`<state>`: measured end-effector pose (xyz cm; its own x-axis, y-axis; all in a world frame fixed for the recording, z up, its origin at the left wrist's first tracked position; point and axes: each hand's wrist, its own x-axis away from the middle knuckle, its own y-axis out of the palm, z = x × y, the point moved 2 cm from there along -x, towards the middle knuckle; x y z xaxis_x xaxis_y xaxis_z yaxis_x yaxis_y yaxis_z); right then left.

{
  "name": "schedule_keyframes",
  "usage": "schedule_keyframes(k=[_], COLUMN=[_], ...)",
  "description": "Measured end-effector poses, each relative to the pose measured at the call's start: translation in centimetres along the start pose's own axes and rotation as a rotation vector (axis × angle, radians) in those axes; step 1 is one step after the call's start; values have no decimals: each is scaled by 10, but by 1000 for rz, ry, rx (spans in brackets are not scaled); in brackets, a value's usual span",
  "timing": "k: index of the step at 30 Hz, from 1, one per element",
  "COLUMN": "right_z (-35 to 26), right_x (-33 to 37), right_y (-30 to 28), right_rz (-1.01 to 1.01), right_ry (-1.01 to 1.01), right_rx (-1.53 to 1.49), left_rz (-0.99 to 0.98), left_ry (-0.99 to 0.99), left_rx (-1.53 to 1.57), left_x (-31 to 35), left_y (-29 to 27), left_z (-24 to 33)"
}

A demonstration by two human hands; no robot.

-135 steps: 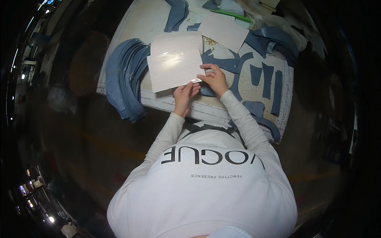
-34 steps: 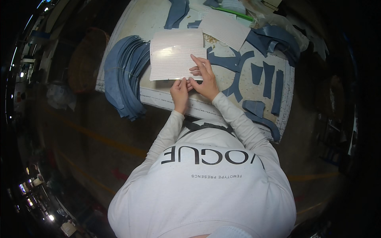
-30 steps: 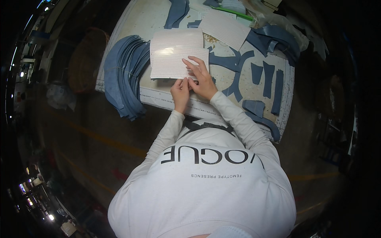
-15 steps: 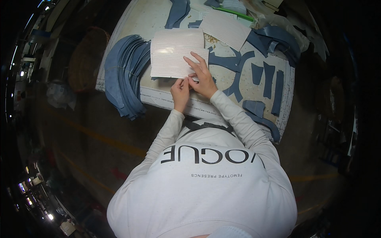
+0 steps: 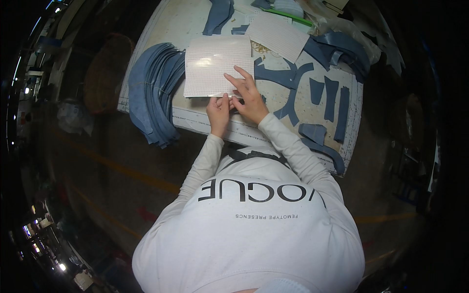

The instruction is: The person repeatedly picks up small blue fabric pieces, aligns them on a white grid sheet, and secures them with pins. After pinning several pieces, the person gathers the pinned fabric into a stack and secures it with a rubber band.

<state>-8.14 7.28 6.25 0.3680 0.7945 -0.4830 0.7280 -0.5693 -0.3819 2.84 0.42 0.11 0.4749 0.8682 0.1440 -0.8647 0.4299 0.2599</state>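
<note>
A white sheet (image 5: 210,78) covered with rows of small printed marks, like a label sheet, lies at the table's near side with a shiny upper part. My left hand (image 5: 218,115) grips its lower edge, thumb on top and fingers partly hidden. Close beside it, my right hand (image 5: 251,101) has two fingers stretched over the sheet. Its thumb and another finger pinch near the same edge; whether a tiny piece sits between them is too small to tell. Left of the sheet, a fanned stack of blue curved cut pieces (image 5: 154,93) is tied with a thin string.
Several loose blue cut pieces (image 5: 331,100) lie across the table's right side. A second printed sheet (image 5: 277,36) rests farther back beside yellowish rubber bands (image 5: 259,47). More bundled blue pieces (image 5: 347,49) and clear plastic (image 5: 359,34) sit at the back right. A wicker basket (image 5: 107,73) stands to the left.
The sheet has shifted slightly left and down. My left hand has moved a little left, its thumb now on the sheet's edge. The right hand has barely moved.
</note>
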Motion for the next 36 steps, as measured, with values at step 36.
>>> schedule_keyframes(k=[36], right_z=[46], right_x=[50], right_y=[-72], right_rz=[-58], right_ry=[376], right_rx=[227], left_rz=[-346], left_ry=[246], left_rx=[-657], left_x=[-16], left_y=[-3], left_z=[29])
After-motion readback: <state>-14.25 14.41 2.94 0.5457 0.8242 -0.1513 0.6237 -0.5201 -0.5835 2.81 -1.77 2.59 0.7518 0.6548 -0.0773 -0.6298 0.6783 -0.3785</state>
